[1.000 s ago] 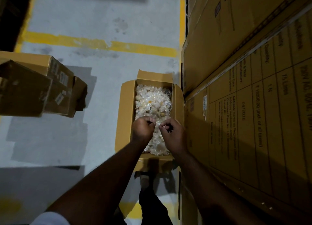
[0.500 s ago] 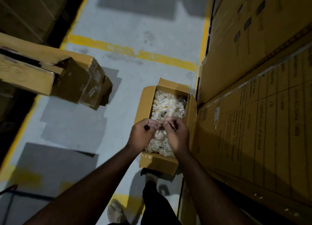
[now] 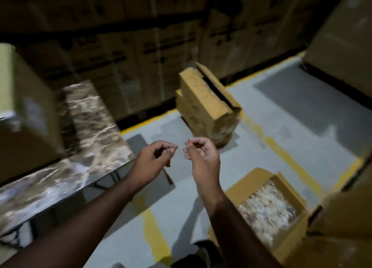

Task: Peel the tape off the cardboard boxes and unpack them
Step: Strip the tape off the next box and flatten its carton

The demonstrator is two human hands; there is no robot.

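Observation:
An open cardboard box (image 3: 248, 180) sits on the floor at the lower right, flaps spread, filled with small clear-wrapped pieces (image 3: 267, 209). My left hand (image 3: 155, 159) and my right hand (image 3: 202, 157) are raised side by side above the floor, to the left of that box and apart from it. Both have fingertips pinched against the thumbs. I see nothing held in either, though the picture is blurred. A stack of shut cardboard boxes (image 3: 205, 104) stands farther ahead, its top flap slightly lifted.
On the left is a table covered in shiny wrap (image 3: 86, 130), with a large carton (image 3: 22, 110) on it. Tall rows of cartons (image 3: 141, 46) line the back, and more cartons (image 3: 342, 36) rise at the right. Yellow lines (image 3: 281, 151) mark the grey floor.
My hands have lifted out of the open box and my view has swung left, so the box now lies at the lower right and the stacked boxes ahead.

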